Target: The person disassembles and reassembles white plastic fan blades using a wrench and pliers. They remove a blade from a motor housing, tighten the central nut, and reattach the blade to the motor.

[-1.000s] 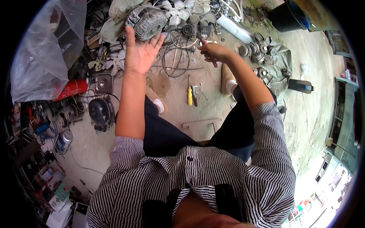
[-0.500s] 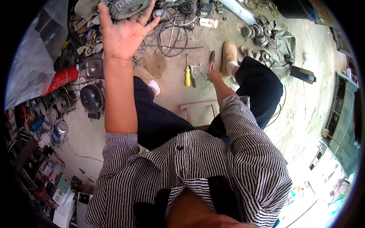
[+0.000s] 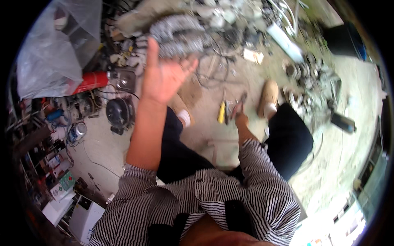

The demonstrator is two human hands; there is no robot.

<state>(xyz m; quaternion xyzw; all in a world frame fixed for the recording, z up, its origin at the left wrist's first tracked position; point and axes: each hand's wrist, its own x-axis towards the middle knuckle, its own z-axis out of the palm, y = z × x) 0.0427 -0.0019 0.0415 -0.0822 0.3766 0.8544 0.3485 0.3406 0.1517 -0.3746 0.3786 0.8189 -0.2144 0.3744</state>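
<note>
My left hand (image 3: pixel 164 78) is raised on the left, palm up with thumb and fingers spread. A bulky grey, ridged, rounded part (image 3: pixel 176 37) lies across the ends of its fingers and hides some of them; blur obscures the part's kind and how far the hand bears it. Low between my feet, my right hand (image 3: pixel 242 119) is closed at the handle end of red-handled pliers (image 3: pixel 239 107), whose jaws point away from me. Just left of the pliers, a yellow-handled screwdriver (image 3: pixel 222 114) lies on the floor beside a slim dark tool (image 3: pixel 227 110).
Loose cables (image 3: pixel 217 69) and metal parts are heaped beyond my feet. A black rounded compressor (image 3: pixel 120 112) and a red cylinder (image 3: pixel 91 81) stand on the left. On the right, more metal parts (image 3: pixel 308 74) lie on a grey sheet. A low wooden frame (image 3: pixel 221 143) is below me.
The whole view has shifted, bringing the grey ridged part fully into the picture, and it is now blurred. My left hand stays spread beside it; my right hand remains at the pliers.
</note>
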